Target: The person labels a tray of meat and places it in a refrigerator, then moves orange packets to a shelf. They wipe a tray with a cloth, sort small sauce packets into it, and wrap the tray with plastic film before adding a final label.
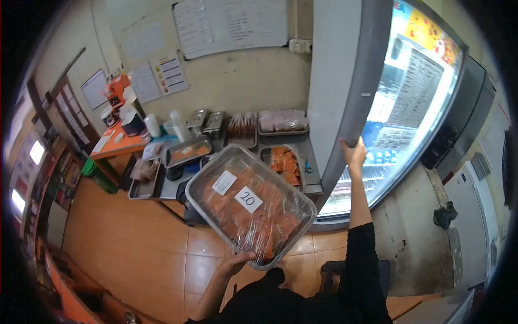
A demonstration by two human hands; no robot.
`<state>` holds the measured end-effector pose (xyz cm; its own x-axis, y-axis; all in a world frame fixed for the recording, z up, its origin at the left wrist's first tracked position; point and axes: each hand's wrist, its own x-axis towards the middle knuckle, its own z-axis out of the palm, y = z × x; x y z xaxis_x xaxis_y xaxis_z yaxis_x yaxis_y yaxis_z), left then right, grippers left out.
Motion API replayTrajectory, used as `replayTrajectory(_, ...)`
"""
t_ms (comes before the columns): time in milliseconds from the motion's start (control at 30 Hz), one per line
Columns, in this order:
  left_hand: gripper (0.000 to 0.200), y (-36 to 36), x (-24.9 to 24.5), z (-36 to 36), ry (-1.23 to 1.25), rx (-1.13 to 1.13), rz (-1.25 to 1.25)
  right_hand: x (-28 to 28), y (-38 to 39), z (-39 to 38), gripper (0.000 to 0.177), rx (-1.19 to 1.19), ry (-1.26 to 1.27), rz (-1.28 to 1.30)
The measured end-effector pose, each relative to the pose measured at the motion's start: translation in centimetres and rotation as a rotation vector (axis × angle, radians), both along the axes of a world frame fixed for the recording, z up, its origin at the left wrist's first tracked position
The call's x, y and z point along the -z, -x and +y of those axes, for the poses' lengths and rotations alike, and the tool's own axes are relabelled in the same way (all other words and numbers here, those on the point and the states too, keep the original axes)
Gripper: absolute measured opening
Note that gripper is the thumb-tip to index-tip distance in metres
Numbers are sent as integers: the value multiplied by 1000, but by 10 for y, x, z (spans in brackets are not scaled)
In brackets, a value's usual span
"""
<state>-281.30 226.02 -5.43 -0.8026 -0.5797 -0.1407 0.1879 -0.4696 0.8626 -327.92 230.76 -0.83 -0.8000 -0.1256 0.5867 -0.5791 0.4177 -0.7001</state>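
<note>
My left hand (pixel 236 263) grips the lower edge of a metal tray (pixel 195 190), thumb over the rim. Clear cling film covers the tray, and orange-red marinated pieces that look like meat (pixel 280 221) show through it. On the film sit a white label marked "20" (pixel 249 199) and a smaller printed label (pixel 224 183). The tray is held up, tilted, in front of my body. My right arm reaches forward, and my right hand (pixel 353 155) has its fingers closed on the edge of the fridge door (pixel 362 102). Lit shelves (pixel 356 181) show behind the glass.
A steel table (pixel 170 190) along the wall bears several wrapped trays, including one of orange pieces (pixel 286 164) and one of pale packs (pixel 283 122). An orange table (pixel 116 141) stands left, a green bin (pixel 100 175) below it. A whiteboard (pixel 232 27) hangs above.
</note>
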Motion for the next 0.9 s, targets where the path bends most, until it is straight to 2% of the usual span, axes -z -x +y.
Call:
replayTrajectory(100, 74, 3, -6, -6, -107, 62, -46, -20, -8, 6, 50, -68, -32, -125)
replayTrajectory(167, 74, 7, 0, -9, -126, 77, -80, -17, -10, 6, 45, -14, -38, -120)
replayTrajectory(267, 76, 21, 3, -20, -146, 66, -78, -22, -25, 8, 47, 38, 19, -120)
replayTrajectory(333, 77, 21, 29, -38, -139, 183, -164, 3, -24, 22, 49, 40, 111, -2)
replayTrajectory(367, 84, 24, 50, -47, -192, 231, -167, 11, -32, 33, 49, 84, 125, 20)
replayTrajectory(467, 93, 46, 51, -67, -137, 291, -240, 24, -56, 78, 50, 139, 227, 38)
replayTrajectory(567, 101, 74, 47, -86, -78, 440, -242, 34, -80, 132, 51, 291, 139, 15)
replayTrajectory(667, 103, 107, 75, -97, -62, 649, -263, 54, -93, 188, 53, 435, 49, 19)
replayTrajectory(800, 101, 146, 89, -90, -201, 912, -323, 87, -106, 256, 58, 415, 104, -36)
replayTrajectory(867, 96, 164, 91, -82, -213, 973, -312, 105, -111, 288, 66, 377, 227, -94)
replayTrajectory(900, 91, 173, 93, -77, -221, 1001, -286, 114, -113, 288, 79, 488, 394, -79)
